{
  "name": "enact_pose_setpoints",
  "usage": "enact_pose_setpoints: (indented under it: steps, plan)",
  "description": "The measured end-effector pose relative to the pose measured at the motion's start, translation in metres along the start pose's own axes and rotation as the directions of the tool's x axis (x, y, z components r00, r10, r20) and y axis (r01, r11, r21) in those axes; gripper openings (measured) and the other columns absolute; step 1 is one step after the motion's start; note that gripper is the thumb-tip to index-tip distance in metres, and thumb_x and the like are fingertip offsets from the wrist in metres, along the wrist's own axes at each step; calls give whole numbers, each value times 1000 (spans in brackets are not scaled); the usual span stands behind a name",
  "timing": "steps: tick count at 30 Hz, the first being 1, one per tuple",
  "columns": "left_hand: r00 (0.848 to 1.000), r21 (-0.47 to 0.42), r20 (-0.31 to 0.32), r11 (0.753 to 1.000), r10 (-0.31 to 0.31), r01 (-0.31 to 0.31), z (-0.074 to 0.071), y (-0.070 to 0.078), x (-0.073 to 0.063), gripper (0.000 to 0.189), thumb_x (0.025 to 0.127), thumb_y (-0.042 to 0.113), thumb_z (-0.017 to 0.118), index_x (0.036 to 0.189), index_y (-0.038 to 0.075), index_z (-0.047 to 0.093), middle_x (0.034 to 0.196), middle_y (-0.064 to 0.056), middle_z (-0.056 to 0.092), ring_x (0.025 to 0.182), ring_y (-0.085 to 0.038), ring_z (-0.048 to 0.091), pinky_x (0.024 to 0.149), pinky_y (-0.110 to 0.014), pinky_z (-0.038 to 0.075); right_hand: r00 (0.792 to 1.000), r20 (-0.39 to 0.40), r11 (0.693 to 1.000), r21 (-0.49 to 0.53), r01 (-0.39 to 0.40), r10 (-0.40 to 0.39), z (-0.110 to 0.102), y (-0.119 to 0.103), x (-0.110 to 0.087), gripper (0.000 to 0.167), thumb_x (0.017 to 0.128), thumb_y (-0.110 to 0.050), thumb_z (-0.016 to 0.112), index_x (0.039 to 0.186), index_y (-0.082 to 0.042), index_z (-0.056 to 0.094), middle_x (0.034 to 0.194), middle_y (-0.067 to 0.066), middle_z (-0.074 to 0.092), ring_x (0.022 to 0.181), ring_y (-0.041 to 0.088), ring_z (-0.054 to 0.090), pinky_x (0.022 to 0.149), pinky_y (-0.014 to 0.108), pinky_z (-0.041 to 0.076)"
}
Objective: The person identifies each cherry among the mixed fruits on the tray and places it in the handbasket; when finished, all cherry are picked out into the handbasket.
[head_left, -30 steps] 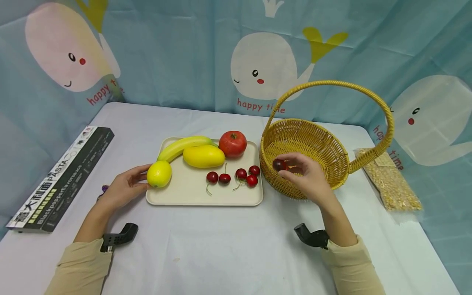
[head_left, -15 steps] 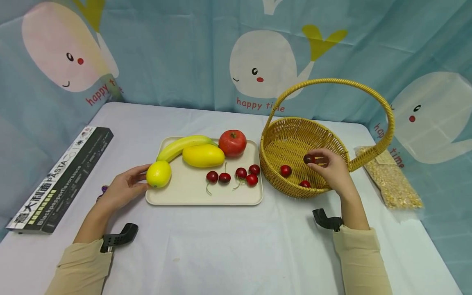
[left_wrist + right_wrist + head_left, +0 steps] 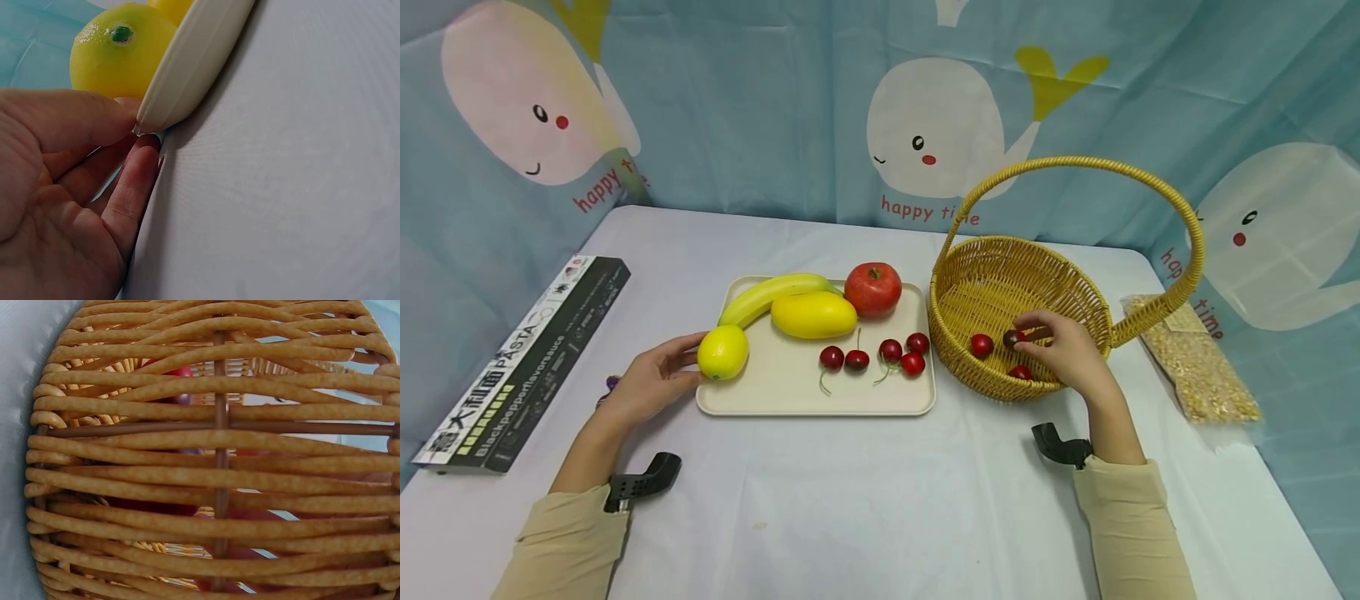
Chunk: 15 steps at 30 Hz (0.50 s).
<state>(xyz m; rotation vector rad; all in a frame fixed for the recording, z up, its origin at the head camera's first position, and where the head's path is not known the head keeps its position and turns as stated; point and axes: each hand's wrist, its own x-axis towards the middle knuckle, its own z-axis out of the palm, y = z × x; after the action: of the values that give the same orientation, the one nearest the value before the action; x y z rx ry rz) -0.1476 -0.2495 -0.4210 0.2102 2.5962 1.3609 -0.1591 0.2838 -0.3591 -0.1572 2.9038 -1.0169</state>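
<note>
Golden wicker basket (image 3: 1022,258) around the right hand (image 3: 1063,346); cream tray (image 3: 790,393) touched by the left hand (image 3: 651,379), apparently to steady it, cannot tell whether gripped; lemon (image 3: 723,352) beside that hand; dark cherry (image 3: 1012,338) inside the basket, pinched in right fingertips, presumably for smallness; hard to single out behind weave in the right-wrist view.

- The pasta box (image 3: 523,367), tray (image 3: 775,396), basket (image 3: 957,367) and grain bag (image 3: 1204,371) are lying left to right.
- On the tray, the lemon (image 3: 723,352) is sitting left, the banana (image 3: 769,297) and mango (image 3: 814,315) behind, the apple (image 3: 873,290) back right, five cherries (image 3: 857,361) front right.
- In the basket, two cherries (image 3: 981,346) are resting; the right hand (image 3: 1067,350) is holding another cherry (image 3: 1011,339), perhaps touching bottom.
- The left hand (image 3: 651,379) is pinching the tray's left edge.
</note>
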Motion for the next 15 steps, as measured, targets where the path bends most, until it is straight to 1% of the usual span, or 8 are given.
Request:
enact_pose_setpoints:
  steps: [9, 11, 13, 15]
  plan:
    - [1000, 7, -9, 1000, 6, -6, -1, -2, 1, 60, 88, 12, 60, 141, 3, 34, 140, -22, 38, 119, -37, 45, 80, -3, 37, 1000, -2, 1000, -10, 7, -7, 0, -1, -1, 35, 85, -14, 65, 117, -1, 58, 115, 18, 59, 103, 36, 57, 79, 49, 48]
    - [1000, 8, -8, 1000, 6, -6, -1, -2, 1, 60, 88, 12, 59, 142, 3, 34, 140, -21, 38, 119, -36, 45, 80, -3, 37, 1000, -15, 1000, 7, 7, -7, 0, -2, -1, 34, 86, -15, 65, 117, -2, 58, 115, 17, 59, 102, 35, 57, 79, 48, 48]
    - [1000, 7, -8, 1000, 18, -17, -1, -2, 1, 60, 88, 11, 59, 141, 2, 34, 140, -22, 38, 119, -37, 45, 80, -3, 36, 999, -42, 999, 47, 9, -7, 0, -3, -3, 34, 87, -17, 64, 117, -3, 58, 115, 18, 59, 101, 33, 57, 80, 45, 49]
    - [1000, 5, -10, 1000, 26, -26, 0, -2, 1, 59, 88, 10, 59, 141, 1, 34, 139, -22, 38, 118, -37, 45, 80, -2, 35, 996, -91, 993, 115, 32, -22, -1, -6, -5, 34, 87, -18, 64, 117, -4, 58, 115, 16, 59, 101, 29, 58, 82, 37, 49]
